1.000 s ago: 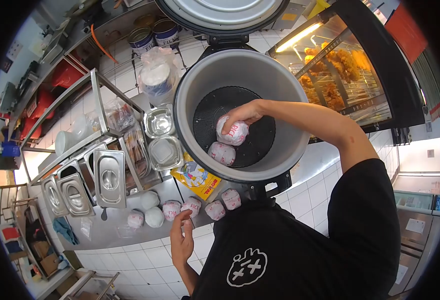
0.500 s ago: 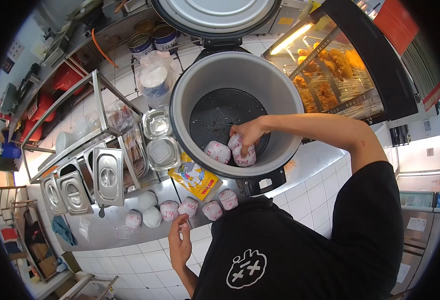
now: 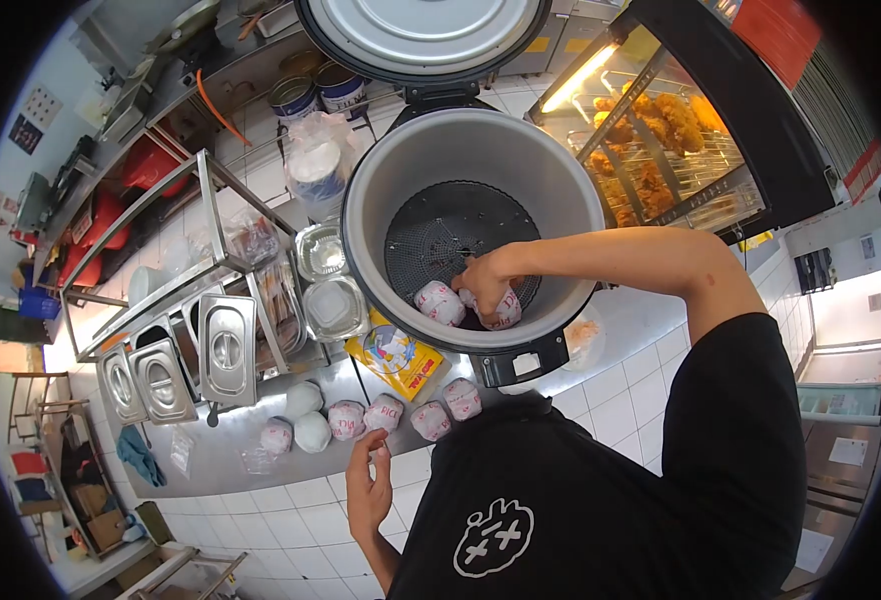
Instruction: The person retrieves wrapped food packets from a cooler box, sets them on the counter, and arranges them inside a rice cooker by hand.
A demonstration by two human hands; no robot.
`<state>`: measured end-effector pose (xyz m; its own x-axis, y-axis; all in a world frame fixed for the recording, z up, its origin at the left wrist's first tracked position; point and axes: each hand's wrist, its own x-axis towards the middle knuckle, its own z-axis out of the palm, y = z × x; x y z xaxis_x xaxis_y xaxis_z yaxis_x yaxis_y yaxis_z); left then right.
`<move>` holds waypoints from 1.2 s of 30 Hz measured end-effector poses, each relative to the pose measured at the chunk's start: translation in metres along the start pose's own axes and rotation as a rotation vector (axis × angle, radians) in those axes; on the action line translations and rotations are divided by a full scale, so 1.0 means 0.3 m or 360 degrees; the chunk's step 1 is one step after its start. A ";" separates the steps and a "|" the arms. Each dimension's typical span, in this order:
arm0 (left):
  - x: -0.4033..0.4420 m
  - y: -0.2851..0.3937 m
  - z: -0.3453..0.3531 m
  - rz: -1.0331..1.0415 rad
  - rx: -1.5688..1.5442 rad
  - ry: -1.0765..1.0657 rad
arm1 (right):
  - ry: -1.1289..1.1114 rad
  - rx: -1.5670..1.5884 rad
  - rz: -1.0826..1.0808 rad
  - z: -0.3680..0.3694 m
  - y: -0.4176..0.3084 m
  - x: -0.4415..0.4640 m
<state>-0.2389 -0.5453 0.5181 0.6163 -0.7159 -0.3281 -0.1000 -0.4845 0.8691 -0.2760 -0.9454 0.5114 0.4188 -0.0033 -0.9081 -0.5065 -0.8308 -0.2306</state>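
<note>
My right hand (image 3: 489, 276) reaches into a large round rice cooker (image 3: 371, 190) and is wrapped over a paper-wrapped rice bundle (image 3: 504, 310). A second wrapped bundle (image 3: 440, 303) rests beside it on the cooker's dark perforated base (image 3: 436, 225). The fingertips are partly hidden. My left hand (image 3: 369, 482) hangs at the counter's front edge, fingers loosely extended, with nothing in it. Closest to it is a wrapped bundle printed "RICE" (image 3: 384, 412), in a row of several bundles along the counter. Two plainer white bundles (image 3: 308, 418) are in that group.
The raised cooker lid (image 3: 426, 30) stands behind. A lit glass case with fried chicken (image 3: 661, 125) is to the right. Left of the cooker are clear plastic containers (image 3: 335, 307), a yellow packet (image 3: 397, 358), lidded steel pans (image 3: 228, 350) and a metal rack (image 3: 211, 210).
The view has shifted slightly. My right hand stays on the same bundle inside the cooker, which now looks a little more tilted. My left hand stays near the counter edge.
</note>
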 end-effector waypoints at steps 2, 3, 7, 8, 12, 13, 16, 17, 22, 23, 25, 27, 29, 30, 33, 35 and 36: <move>-0.014 0.001 0.006 -0.0016 -0.0007 0.0010 | -0.0158 0.0151 0.0024 -0.016 0.009 0.007; -0.018 0.001 0.008 -0.0022 -0.0008 0.0015 | -0.0237 0.0226 0.0037 -0.023 0.001 -0.002; -0.029 0.003 0.025 -0.0042 -0.0010 0.0009 | 0.0242 0.0200 0.0177 0.045 -0.031 -0.003; -0.028 0.000 0.029 -0.0025 -0.0001 0.0003 | 0.0332 -0.0007 0.0165 0.068 -0.016 0.075; -0.032 -0.005 0.029 0.0025 0.0030 -0.0006 | 0.0206 -0.0542 0.0099 0.063 -0.021 0.132; -0.034 -0.006 0.025 0.0032 0.0032 0.0005 | 0.0068 -0.0367 0.0072 0.049 -0.015 0.122; -0.048 -0.026 0.017 0.0019 0.0012 0.0066 | -0.0214 0.0059 -0.0060 0.002 0.017 0.097; -0.048 -0.030 0.018 0.0006 0.0014 0.0077 | -0.0221 0.0139 -0.0134 -0.012 0.031 0.090; -0.056 -0.044 0.025 -0.0011 -0.0001 0.0109 | -0.0214 0.0181 -0.0294 -0.100 0.120 0.089; -0.060 -0.048 0.028 -0.0017 0.0004 0.0102 | -0.0201 0.0141 -0.0292 -0.094 0.127 0.092; -0.051 -0.055 0.032 -0.0013 0.0018 0.0091 | -0.0073 0.0066 -0.0341 -0.071 0.138 0.115; -0.046 -0.053 0.034 0.0004 0.0025 0.0096 | 0.0130 0.0005 -0.0444 0.010 0.105 0.132; -0.044 -0.050 0.037 0.0005 0.0020 0.0105 | 0.0112 0.0022 -0.0389 0.016 0.077 0.114; -0.043 -0.047 0.035 0.0001 0.0016 0.0108 | 0.0102 0.0032 -0.0364 0.012 0.059 0.096; -0.042 -0.058 0.030 -0.0005 0.0028 0.0114 | 0.0016 0.0374 -0.0541 -0.024 0.092 0.076; -0.053 -0.073 0.028 -0.0024 0.0031 0.0112 | -0.0171 0.0718 -0.0570 -0.085 0.120 0.038; -0.053 -0.076 0.027 -0.0038 0.0027 0.0110 | -0.0272 0.0893 -0.0580 -0.123 0.136 0.014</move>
<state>-0.2529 -0.5269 0.5004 0.6713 -0.6677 -0.3218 -0.0972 -0.5098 0.8548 -0.2670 -0.9998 0.5111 0.5351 0.3476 -0.7700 -0.6885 -0.3487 -0.6359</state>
